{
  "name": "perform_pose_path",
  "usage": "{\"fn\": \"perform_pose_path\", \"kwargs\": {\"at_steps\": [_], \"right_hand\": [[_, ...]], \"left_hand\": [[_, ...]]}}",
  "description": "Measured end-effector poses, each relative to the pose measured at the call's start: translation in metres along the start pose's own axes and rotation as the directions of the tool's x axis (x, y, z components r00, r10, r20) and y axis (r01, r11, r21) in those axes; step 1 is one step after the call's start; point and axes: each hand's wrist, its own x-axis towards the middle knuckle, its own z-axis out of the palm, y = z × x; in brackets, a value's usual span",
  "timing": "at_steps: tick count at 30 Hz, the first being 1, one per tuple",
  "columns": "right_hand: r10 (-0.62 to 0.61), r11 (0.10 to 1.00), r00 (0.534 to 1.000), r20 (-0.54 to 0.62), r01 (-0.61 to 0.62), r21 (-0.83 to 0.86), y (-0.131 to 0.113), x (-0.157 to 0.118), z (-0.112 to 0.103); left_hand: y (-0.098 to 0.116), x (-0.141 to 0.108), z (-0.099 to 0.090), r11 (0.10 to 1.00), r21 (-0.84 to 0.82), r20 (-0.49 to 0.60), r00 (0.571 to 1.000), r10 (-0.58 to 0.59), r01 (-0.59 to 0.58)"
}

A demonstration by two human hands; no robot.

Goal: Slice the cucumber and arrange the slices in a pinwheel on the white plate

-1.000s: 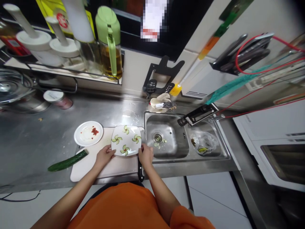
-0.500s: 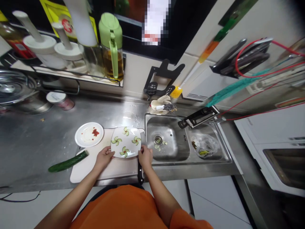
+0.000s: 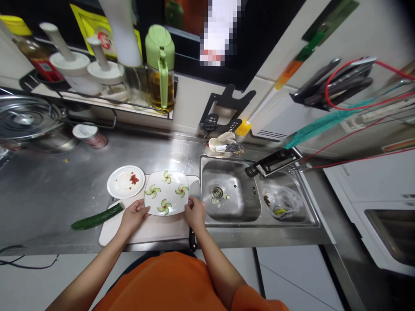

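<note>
Both hands grip a white squarish plate [image 3: 166, 193] above the cutting board [image 3: 142, 233]. My left hand [image 3: 132, 218] pinches its lower left edge, and my right hand [image 3: 196, 212] pinches the lower right one. Several pinwheels of green cucumber slices [image 3: 164, 207] with red centres lie on it. A round white plate [image 3: 120, 190] with small red pieces stands to the left. The cut cucumber [image 3: 97, 217] rests with its cut end on the board. Below my right hand a black knife handle [image 3: 193, 240] shows at the board's edge; the blade is hidden.
On the right is a double steel sink [image 3: 231, 218] with slices near the drain and a plastic bag [image 3: 282, 201] in its second basin. A faucet [image 3: 269, 165] juts over it. A lidded pot [image 3: 35, 129], a can [image 3: 90, 137] and an oil bottle [image 3: 161, 73] stand toward the back left.
The white squarish plate has shifted left relative to the board, with both hands still on it. The camera view has also turned slightly.
</note>
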Motion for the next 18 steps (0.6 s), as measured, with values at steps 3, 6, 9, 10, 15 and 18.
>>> {"fn": "perform_pose_path", "kwargs": {"at_steps": [3,6,9,10,15,18], "right_hand": [[-0.015,0.999,1.000,-0.002,0.015,0.046,-0.007,-0.001,-0.004],[-0.036,0.995,0.999,-0.010,0.036,0.091,-0.013,-0.002,-0.009],[-0.038,0.992,0.999,-0.012,0.039,0.120,-0.015,-0.003,-0.011],[-0.039,0.991,0.999,-0.014,0.040,0.126,-0.015,-0.004,-0.011],[-0.049,0.988,0.998,-0.034,0.053,0.147,-0.011,-0.005,-0.009],[-0.040,0.986,0.999,-0.033,0.045,0.159,-0.010,-0.006,-0.009]], "left_hand": [[0.007,-0.003,-0.005,1.000,-0.017,0.005,1.000,0.007,-0.007],[0.012,-0.005,-0.007,0.999,-0.030,0.012,1.000,0.022,-0.022],[0.016,-0.008,-0.009,0.999,-0.032,0.018,1.000,0.026,-0.025],[0.017,-0.008,-0.009,0.999,-0.033,0.022,0.999,0.024,-0.023],[0.020,-0.011,-0.009,0.998,-0.059,0.039,0.999,0.013,-0.010],[0.021,-0.012,-0.008,0.998,-0.067,0.037,0.999,0.011,-0.009]]}}
